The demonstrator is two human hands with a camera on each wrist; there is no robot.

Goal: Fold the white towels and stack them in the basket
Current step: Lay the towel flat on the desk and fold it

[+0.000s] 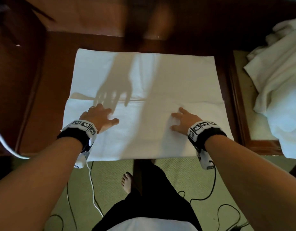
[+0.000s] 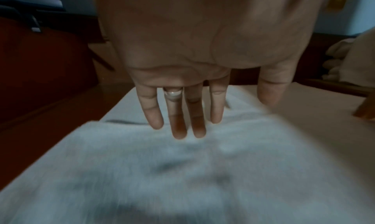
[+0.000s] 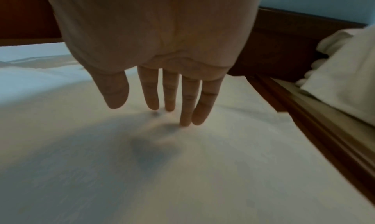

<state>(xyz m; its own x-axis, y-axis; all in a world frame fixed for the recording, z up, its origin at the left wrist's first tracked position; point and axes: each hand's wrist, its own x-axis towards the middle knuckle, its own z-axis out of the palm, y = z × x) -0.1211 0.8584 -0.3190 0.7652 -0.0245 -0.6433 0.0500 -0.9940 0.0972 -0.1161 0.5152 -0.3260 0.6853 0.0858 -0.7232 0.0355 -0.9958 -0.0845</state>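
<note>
Both hands (image 1: pixel 100 118) (image 1: pixel 184 121) flat, fingers spread, seemingly pressing folded towel (image 1: pixel 152 77)

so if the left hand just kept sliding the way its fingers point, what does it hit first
Probably the folded edge of the white towel, just past the left hand. Beyond that edge lies the single far layer, then bare wooden table. Depth is hard to judge.

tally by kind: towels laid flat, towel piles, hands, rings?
Flat towel: 1
Crumpled towel pile: 1
Hands: 2, left hand, right hand
Ring: 1
Total: 5
</note>
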